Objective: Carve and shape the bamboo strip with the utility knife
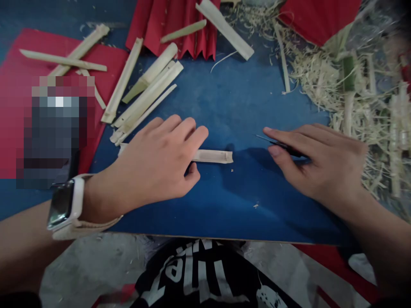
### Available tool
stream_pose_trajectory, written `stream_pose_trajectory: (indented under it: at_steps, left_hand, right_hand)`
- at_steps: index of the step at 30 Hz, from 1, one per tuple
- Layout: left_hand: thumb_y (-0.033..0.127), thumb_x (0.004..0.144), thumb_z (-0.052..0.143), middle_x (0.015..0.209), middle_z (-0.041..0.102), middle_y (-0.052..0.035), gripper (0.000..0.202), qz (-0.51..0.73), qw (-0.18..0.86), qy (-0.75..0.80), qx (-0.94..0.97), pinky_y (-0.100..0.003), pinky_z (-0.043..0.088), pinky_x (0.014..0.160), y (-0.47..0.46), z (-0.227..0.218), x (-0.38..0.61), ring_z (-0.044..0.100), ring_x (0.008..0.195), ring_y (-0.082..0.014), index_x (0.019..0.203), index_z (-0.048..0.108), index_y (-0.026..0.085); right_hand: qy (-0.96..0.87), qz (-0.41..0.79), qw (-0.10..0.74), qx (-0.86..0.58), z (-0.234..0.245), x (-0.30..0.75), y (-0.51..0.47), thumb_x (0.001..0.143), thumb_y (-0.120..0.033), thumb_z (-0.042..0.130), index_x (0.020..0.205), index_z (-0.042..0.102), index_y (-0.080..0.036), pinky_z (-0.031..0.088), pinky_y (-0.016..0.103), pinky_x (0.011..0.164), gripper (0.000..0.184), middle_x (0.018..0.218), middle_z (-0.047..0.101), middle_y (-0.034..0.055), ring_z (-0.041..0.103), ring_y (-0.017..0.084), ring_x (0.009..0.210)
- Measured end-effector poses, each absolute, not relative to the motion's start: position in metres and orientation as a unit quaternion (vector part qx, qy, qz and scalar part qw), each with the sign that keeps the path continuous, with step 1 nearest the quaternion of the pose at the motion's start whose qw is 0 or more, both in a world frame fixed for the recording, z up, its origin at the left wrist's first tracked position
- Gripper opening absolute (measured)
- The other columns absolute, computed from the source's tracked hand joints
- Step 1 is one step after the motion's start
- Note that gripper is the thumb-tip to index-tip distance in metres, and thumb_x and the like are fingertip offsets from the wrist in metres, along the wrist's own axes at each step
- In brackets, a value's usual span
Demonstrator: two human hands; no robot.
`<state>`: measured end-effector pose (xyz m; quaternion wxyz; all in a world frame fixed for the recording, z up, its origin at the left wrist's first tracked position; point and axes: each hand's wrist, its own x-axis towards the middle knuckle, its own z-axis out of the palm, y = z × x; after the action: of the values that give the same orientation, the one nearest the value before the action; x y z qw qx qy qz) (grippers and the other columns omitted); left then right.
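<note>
Left hand (157,158): palm down, fingers curled, closed over a pale, narrow, bamboo-like split strip (210,156) lying flat on the blue tabletop (272,94). Strip runs roughly left-right under the hand; its right end sticks out between index finger and thumb, the left end just shows by the wrist side. Contact under the palm is hidden, so can't tell how hard it's pinned.

Right hand (321,158): closed on a slim, dark-handled tool with a thin metal tip (290,149), index finger laid along the top, thumb below. Tip points left, clear of the strip and just off to its right.

Handling notes, my judgement: keep the strip flat and pinned near the end being worked, thumb and index tucked behind the edge. Tip currently faces the left hand, so any stroke is safer angled off the fingers. Light, shallow passes along the grain; this stuff probably splits if forced. Index on top should give decent tip control.

Spare pale split strips (150,95) lie close behind the left hand; tangled pale fibre shavings (316,81) sit beyond the right. Keep both out of the stroke path.
</note>
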<state>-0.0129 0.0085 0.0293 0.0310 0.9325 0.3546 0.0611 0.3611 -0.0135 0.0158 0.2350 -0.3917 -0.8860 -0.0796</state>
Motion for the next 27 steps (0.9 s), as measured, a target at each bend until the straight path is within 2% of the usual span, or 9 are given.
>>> stream_pose_trajectory:
  at_steps: [3, 5, 8, 13, 17, 19, 21, 23, 27]
  left_hand:
    - [0.021, 0.111, 0.057, 0.112, 0.081, -0.0176, 0.027, 0.061, 0.047, 0.345, 0.935, -0.056, 0.066, 0.085, 0.01, 0.027, -0.009, 0.079, 0.1, -0.0414, 0.128, 0.078, 0.018]
    - [0.02, 0.115, 0.056, 0.112, 0.082, -0.015, 0.024, 0.067, 0.06, 0.341, 0.936, -0.052, 0.064, 0.087, 0.01, 0.027, -0.007, 0.08, 0.099, -0.0379, 0.128, 0.077, 0.019]
    - [0.023, 0.123, 0.061, 0.116, 0.086, -0.0112, 0.02, 0.089, 0.091, 0.317, 0.94, -0.045, 0.061, 0.092, 0.01, 0.027, -0.007, 0.082, 0.104, -0.0329, 0.137, 0.075, 0.02]
    - [0.027, 0.129, 0.065, 0.133, 0.09, -0.0088, 0.033, 0.117, 0.178, 0.281, 0.936, -0.042, 0.062, 0.101, 0.015, 0.022, -0.014, 0.087, 0.118, -0.0305, 0.161, 0.068, 0.024]
    - [0.026, 0.128, 0.066, 0.132, 0.094, -0.0048, 0.041, 0.135, 0.249, 0.273, 0.919, -0.043, 0.064, 0.109, 0.022, 0.02, -0.02, 0.089, 0.124, -0.0303, 0.168, 0.066, 0.031]
    - [0.022, 0.127, 0.065, 0.138, 0.096, -0.0041, 0.048, 0.133, 0.28, 0.247, 0.918, -0.048, 0.064, 0.12, 0.025, 0.019, -0.022, 0.091, 0.134, -0.0307, 0.175, 0.063, 0.033]
    - [0.017, 0.127, 0.061, 0.15, 0.096, -0.0047, 0.054, 0.12, 0.306, 0.209, 0.921, -0.053, 0.061, 0.134, 0.027, 0.02, -0.024, 0.089, 0.146, -0.0304, 0.178, 0.062, 0.035]
    - [0.012, 0.126, 0.055, 0.163, 0.093, -0.0053, 0.056, 0.109, 0.326, 0.18, 0.922, -0.057, 0.055, 0.148, 0.03, 0.021, -0.024, 0.085, 0.158, -0.0291, 0.176, 0.065, 0.036]
    - [0.023, 0.129, 0.056, 0.189, 0.076, -0.0085, 0.058, 0.117, 0.315, 0.194, 0.922, -0.064, 0.043, 0.164, 0.031, 0.021, -0.021, 0.062, 0.189, -0.0337, 0.185, 0.061, 0.035]
  right_hand:
    - [-0.892, -0.067, 0.231, -0.383, 0.018, 0.36, -0.014, 0.116, -0.013, 0.087, 0.157, 0.089, -0.028, 0.063, 0.036, 0.071, 0.044, 0.113, 0.095, 0.0039, 0.09, 0.025, 0.092]
    - [-0.891, -0.056, 0.227, -0.389, 0.022, 0.359, -0.016, 0.118, -0.011, 0.081, 0.16, 0.086, -0.031, 0.066, 0.039, 0.074, 0.047, 0.114, 0.094, 0.0036, 0.09, 0.026, 0.095]
    - [-0.891, -0.038, 0.222, -0.395, 0.026, 0.357, -0.017, 0.119, -0.007, 0.072, 0.166, 0.082, -0.036, 0.066, 0.043, 0.077, 0.056, 0.118, 0.093, 0.0056, 0.089, 0.029, 0.097]
    - [-0.906, -0.052, 0.216, -0.361, 0.026, 0.365, -0.009, 0.121, -0.01, 0.066, 0.178, 0.074, -0.04, 0.067, 0.044, 0.082, 0.065, 0.125, 0.091, 0.008, 0.088, 0.029, 0.099]
    - [-0.922, -0.043, 0.213, -0.32, 0.028, 0.377, 0.007, 0.125, -0.012, 0.061, 0.157, 0.083, -0.035, 0.058, 0.037, 0.07, 0.045, 0.124, 0.092, 0.0071, 0.084, 0.021, 0.09]
    - [-0.936, -0.025, 0.199, -0.288, 0.03, 0.386, 0.018, 0.129, -0.024, 0.058, 0.137, 0.087, -0.034, 0.053, 0.037, 0.065, 0.032, 0.113, 0.091, 0.0047, 0.081, 0.018, 0.085]
    - [-0.951, 0.001, 0.18, -0.25, 0.031, 0.394, 0.027, 0.134, -0.046, 0.054, 0.118, 0.089, -0.036, 0.05, 0.035, 0.062, 0.04, 0.101, 0.088, 0.0014, 0.079, 0.015, 0.08]
    - [-0.961, 0.022, 0.153, -0.229, 0.029, 0.399, 0.031, 0.135, -0.059, 0.053, 0.111, 0.09, -0.037, 0.051, 0.035, 0.065, 0.049, 0.098, 0.086, 0.0006, 0.079, 0.015, 0.084]
    - [-0.97, 0.016, 0.101, -0.221, 0.028, 0.385, 0.015, 0.136, -0.054, 0.056, 0.118, 0.086, -0.032, 0.055, 0.04, 0.075, 0.041, 0.108, 0.088, 0.0033, 0.08, 0.023, 0.095]
